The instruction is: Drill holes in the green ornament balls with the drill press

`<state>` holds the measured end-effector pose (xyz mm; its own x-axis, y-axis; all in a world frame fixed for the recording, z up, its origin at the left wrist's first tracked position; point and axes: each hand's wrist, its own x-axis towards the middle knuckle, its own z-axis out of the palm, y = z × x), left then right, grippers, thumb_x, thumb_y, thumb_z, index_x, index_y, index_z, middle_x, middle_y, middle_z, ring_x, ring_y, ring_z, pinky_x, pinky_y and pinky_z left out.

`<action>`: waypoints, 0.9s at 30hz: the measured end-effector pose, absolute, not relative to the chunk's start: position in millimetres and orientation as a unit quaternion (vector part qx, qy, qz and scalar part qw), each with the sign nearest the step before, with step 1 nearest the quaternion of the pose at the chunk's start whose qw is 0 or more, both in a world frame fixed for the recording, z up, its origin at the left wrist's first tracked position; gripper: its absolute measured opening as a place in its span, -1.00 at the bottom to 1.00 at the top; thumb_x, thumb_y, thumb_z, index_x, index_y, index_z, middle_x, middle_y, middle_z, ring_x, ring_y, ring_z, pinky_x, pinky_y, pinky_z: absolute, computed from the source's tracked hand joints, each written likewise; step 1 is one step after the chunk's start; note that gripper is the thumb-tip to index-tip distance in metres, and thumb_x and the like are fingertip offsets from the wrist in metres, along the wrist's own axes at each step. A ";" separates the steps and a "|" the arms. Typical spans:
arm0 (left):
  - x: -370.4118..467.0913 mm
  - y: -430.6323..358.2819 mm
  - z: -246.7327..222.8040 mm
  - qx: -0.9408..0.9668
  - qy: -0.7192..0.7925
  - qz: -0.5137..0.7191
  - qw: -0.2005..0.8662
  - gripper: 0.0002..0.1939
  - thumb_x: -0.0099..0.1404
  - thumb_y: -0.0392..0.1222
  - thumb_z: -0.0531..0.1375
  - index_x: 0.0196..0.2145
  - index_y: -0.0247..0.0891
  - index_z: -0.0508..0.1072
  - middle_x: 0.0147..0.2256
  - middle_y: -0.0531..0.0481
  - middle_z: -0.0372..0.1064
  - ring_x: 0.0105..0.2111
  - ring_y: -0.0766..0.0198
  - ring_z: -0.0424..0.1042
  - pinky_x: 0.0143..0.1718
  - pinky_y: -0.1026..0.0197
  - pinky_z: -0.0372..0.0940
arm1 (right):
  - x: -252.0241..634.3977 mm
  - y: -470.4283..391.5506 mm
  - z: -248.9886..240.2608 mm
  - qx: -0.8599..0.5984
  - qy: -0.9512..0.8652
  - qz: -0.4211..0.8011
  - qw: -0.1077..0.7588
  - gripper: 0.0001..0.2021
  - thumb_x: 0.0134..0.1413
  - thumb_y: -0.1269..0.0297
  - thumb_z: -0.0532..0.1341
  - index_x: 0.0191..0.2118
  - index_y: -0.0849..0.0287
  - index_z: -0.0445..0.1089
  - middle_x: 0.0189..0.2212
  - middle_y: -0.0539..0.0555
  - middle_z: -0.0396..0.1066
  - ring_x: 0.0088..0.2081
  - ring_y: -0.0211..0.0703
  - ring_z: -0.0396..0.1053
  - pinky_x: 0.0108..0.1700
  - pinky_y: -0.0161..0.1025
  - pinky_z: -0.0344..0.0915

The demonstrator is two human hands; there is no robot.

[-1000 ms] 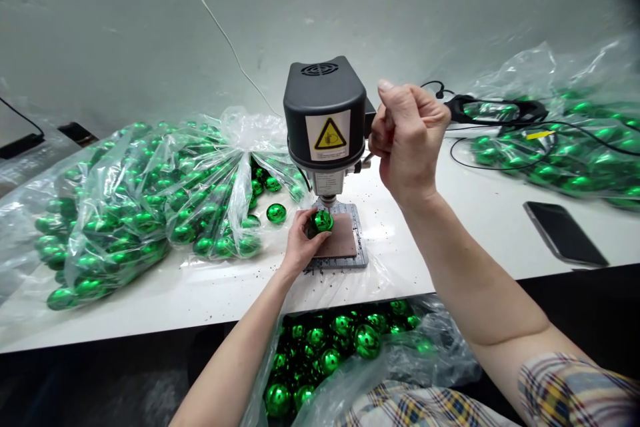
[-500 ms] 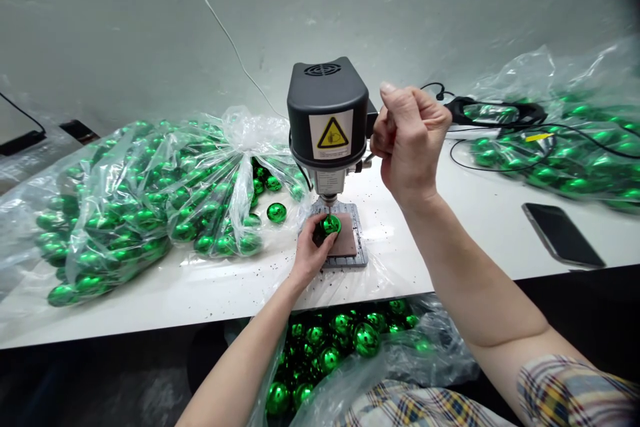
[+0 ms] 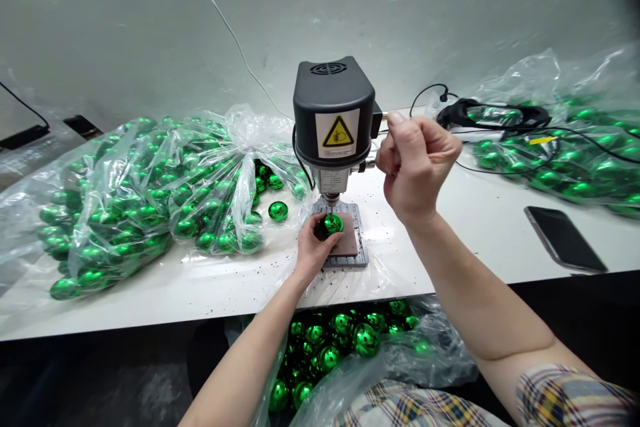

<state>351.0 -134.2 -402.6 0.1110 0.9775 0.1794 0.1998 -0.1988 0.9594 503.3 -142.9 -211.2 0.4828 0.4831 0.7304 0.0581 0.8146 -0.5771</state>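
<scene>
Ball (image 3: 334,223) stays in left hand (image 3: 316,240); right hand (image 3: 419,167) has lowered.

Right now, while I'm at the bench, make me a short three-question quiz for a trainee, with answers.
1. Multiple choice: what does the left hand hold? (a) a cup, (b) a green ball, (c) a cable.
2. True or false: the phone lies on the person's right-hand side of the drill.
3. Fill in: the triangle on the front label is coloured ____ with a black border.

Key: 1 b; 2 true; 3 yellow.
</scene>
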 end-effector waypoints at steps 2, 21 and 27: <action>351.2 -134.0 -403.5 0.617 0.476 0.468 0.416 -0.43 0.04 -0.10 0.46 -0.02 -0.24 0.44 -0.09 -0.15 0.51 -0.07 0.04 0.49 0.04 -0.06 0.38 | 502.5 -146.6 -218.5 -0.257 -0.499 0.114 0.820 -0.51 0.21 0.34 0.24 -0.68 0.15 0.03 -0.77 -0.12 0.03 -0.71 -0.43 -0.03 -0.65 -0.30 -0.10; 352.6 -134.8 -404.2 0.605 0.478 0.480 0.419 -0.44 0.03 -0.15 0.46 -0.02 -0.26 0.43 -0.10 -0.13 0.52 -0.08 0.06 0.49 0.03 -0.01 0.38 | 501.5 -149.9 -255.7 -0.163 -0.544 0.031 0.823 -0.51 0.14 0.48 0.20 -0.68 0.17 -0.08 -0.76 -0.14 -0.10 -0.71 -0.44 -0.09 -0.62 -0.28 -0.13; 356.2 -139.3 -395.3 0.579 0.492 0.485 0.433 -0.46 0.00 -0.16 0.47 -0.06 -0.27 0.44 -0.15 -0.11 0.51 -0.13 0.12 0.48 -0.05 0.07 0.38 | 497.5 -137.5 -198.3 -0.281 -0.444 0.155 0.836 -0.52 0.14 0.36 0.26 -0.68 0.12 0.01 -0.77 -0.14 -0.02 -0.73 -0.43 -0.05 -0.70 -0.31 -0.17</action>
<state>356.2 -139.3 -395.3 0.0450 0.9898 0.1350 0.1496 -0.1403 0.9787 497.5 -137.5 -198.3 0.5572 0.5087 0.6563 -0.0087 0.7939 -0.6080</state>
